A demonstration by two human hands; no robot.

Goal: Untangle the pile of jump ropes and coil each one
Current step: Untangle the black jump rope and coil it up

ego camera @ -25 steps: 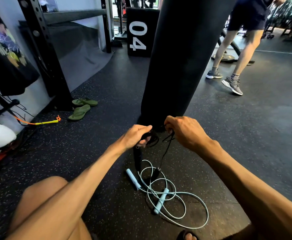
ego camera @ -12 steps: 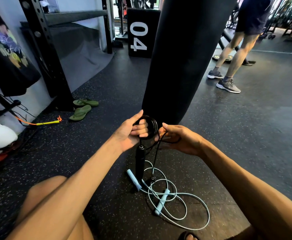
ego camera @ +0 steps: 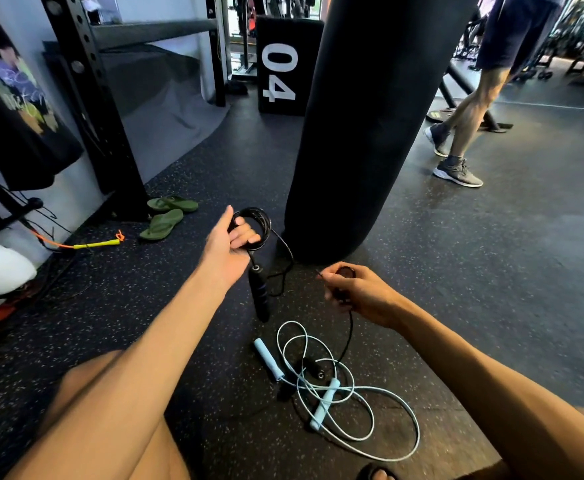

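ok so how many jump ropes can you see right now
3. A black rope coiled in the left hand, its cord running to the right hand; a light blue rope loose on the floor below; a yellow-handled rope at far left. Others could be hidden.

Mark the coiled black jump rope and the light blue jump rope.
Coiled black jump rope [ego camera: 266, 223]: head view, coil's right edge.
Light blue jump rope [ego camera: 323, 405]: head view, nearer handle's middle.
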